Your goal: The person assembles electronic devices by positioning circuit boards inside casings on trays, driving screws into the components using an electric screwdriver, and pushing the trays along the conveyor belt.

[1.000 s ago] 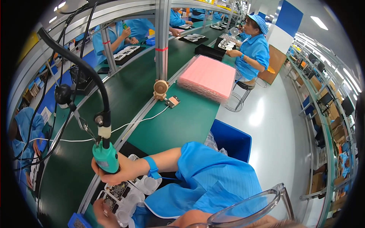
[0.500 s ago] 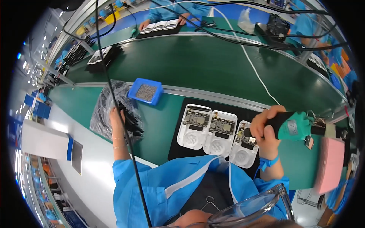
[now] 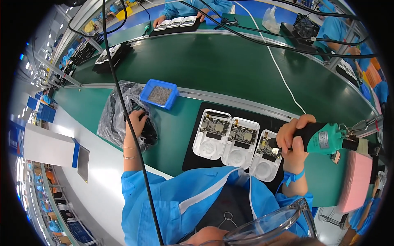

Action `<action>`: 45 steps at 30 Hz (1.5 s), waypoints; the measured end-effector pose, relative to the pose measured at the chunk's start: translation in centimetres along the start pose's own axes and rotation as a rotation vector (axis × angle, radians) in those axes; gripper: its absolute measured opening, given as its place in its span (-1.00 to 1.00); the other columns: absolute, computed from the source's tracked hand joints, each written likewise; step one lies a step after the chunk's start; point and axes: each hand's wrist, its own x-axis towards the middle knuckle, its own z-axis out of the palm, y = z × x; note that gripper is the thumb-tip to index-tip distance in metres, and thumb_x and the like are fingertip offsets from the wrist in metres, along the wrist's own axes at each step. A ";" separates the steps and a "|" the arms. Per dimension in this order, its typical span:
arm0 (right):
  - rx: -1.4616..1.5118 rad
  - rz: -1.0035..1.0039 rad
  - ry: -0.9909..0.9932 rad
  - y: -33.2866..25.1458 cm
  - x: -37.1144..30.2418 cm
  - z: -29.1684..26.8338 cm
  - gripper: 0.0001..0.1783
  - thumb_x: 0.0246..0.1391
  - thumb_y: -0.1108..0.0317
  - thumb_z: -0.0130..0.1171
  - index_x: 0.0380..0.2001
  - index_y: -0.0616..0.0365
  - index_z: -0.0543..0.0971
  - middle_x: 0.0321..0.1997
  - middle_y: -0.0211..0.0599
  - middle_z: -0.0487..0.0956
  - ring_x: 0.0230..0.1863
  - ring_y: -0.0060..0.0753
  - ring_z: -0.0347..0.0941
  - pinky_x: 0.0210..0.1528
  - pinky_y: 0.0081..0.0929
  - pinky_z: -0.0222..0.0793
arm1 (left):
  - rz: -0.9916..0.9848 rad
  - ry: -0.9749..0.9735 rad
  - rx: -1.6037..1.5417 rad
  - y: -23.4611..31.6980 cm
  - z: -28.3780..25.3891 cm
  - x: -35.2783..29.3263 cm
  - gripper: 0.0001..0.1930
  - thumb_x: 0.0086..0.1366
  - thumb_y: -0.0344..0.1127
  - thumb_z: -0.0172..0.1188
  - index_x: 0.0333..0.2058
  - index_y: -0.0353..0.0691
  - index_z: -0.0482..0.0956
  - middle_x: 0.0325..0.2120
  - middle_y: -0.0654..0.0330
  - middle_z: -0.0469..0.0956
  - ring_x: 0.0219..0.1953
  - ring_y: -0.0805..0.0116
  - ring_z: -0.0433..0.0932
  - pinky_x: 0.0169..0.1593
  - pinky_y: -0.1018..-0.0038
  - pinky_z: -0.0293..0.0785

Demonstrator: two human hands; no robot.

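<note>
At right, a green-and-black cylindrical screwdriver (image 3: 323, 138) is being gripped by the right hand (image 3: 294, 141); at left, black pieces (image 3: 152, 132) in a translucent plastic bag (image 3: 110, 123) are being touched by the left hand (image 3: 138, 123), grip unclear.

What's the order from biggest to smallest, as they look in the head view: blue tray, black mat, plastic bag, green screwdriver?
1. Black mat, partly covered
2. Plastic bag
3. Blue tray and green screwdriver: too close to rank, with the screwdriver partly hidden by the right hand
</note>
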 end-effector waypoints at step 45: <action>0.027 -0.082 0.038 -1.0 1.7 -2.6 -0.79 -0.04 0.49 0.11 -0.34 0.21 0.31 -0.68 -0.49 0.36 -0.72 -0.69 0.27 -0.66 -0.67 0.14 | 0.627 -0.344 -0.795 24.5 3.7 0.3 -0.89 0.16 -0.47 0.03 -0.45 -0.42 0.48 -0.55 0.11 0.38 -0.51 0.28 0.39 -0.41 0.51 0.29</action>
